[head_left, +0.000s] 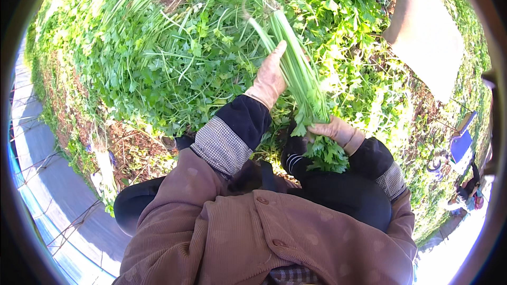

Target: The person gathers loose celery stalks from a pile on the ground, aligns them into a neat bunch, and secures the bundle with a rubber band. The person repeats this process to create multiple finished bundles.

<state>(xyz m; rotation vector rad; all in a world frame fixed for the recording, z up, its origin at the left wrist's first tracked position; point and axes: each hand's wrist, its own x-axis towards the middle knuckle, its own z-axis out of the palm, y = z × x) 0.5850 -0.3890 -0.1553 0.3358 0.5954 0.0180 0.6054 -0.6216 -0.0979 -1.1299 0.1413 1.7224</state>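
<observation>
A bunch of celery (300, 76) slants across the space before me, its pale root end pointing away and its leafy tops hanging near my knees. Around the middle of the stalks is my left hand (270, 78), closed, with the thumb lying along them. Lower down, my right hand (340, 133) closes on the bunch where stalks turn to leaves; part of its fingers is hidden behind the foliage. Both hands seem to wear tan gloves. Beyond the bunch lies a broad heap of cut leafy greens (132, 68).
Leafy plants (364, 74) cover the ground to the right. A pale, brightly lit sheet (428, 37) stands at the upper right. Farther right are a blue object (461, 146) and another person (469, 190). Wire and pale sheeting (39, 142) edge the left side.
</observation>
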